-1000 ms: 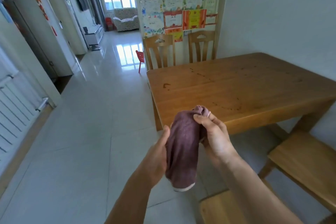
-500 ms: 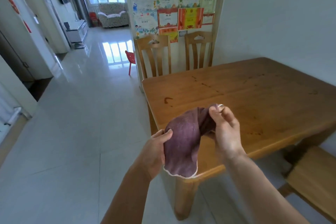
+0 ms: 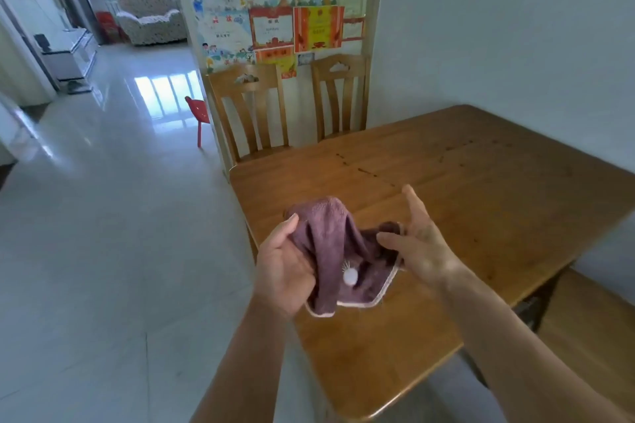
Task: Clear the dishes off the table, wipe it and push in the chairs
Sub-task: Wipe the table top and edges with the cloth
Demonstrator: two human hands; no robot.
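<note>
A purple cloth with a pale trim and a small white tuft hangs between both my hands, just above the near left corner of the wooden table. My left hand grips its left side with curled fingers. My right hand pinches the right end of the cloth, index finger stretched upward. The tabletop carries no dishes, only a few dark streaks and spots. Two wooden chairs stand at the far end of the table.
A wooden bench or seat sits low at the right beside the table. A white wall runs along the table's right side. To the left lies shiny tiled floor, with a small red stool, and a sofa far back.
I have stepped closer, so the table's corner now lies under my hands. The cloth has been spread wider between my hands, and my right index finger has lifted.
</note>
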